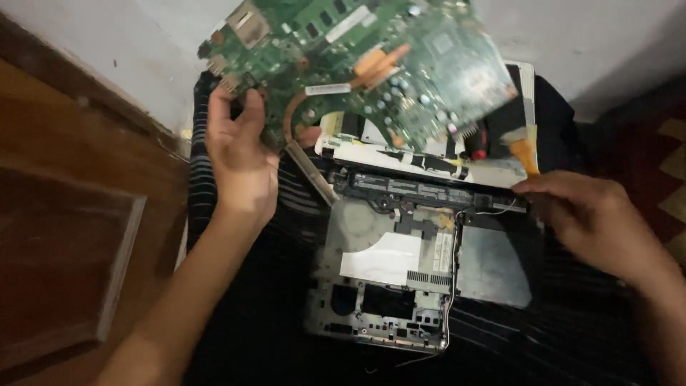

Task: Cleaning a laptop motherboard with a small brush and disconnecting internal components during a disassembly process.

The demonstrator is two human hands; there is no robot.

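Glossy green circuit board (371, 64) with copper pipes; matt grey plastic laptop shell (400, 286).

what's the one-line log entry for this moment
left hand: holds green circuit board, lifted | right hand: on laptop shell right edge | black battery bar in place

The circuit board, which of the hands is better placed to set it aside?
Probably the left hand: it grips the green circuit board by its left edge, lifted above the opened laptop shell. The right hand rests on the shell's right edge, off the board.
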